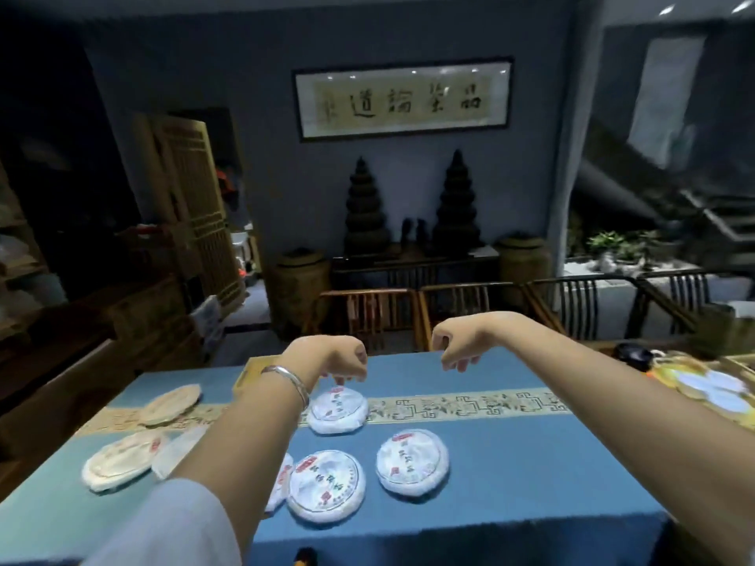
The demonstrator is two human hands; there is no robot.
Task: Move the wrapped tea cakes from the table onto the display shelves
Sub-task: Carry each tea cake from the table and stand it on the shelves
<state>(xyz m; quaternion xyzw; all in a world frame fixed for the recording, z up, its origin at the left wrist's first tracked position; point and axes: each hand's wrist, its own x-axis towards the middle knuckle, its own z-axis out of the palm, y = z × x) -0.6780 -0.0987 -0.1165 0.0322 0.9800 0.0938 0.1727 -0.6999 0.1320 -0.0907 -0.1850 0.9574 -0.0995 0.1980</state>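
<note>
Several round tea cakes in white paper lie on the blue tablecloth (510, 463). One cake (337, 408) sits on the patterned runner, just below my left hand (333, 357), whose fingers hang curled above its far edge and hold nothing. My right hand (455, 341) hovers over the far side of the table with loosely curled fingers, also holding nothing. Two more cakes lie nearer me, one (327, 486) at the centre and one (412, 461) to its right. Paler cakes (120, 459) (171, 404) lie at the left. No display shelf is clearly in view.
Wooden chairs (367, 312) stand behind the table's far edge. A yellow tray (711, 386) with round items sits at the right. Dark wooden furniture (49, 341) lines the left side, and a console with dark pagoda ornaments (365, 206) stands against the back wall.
</note>
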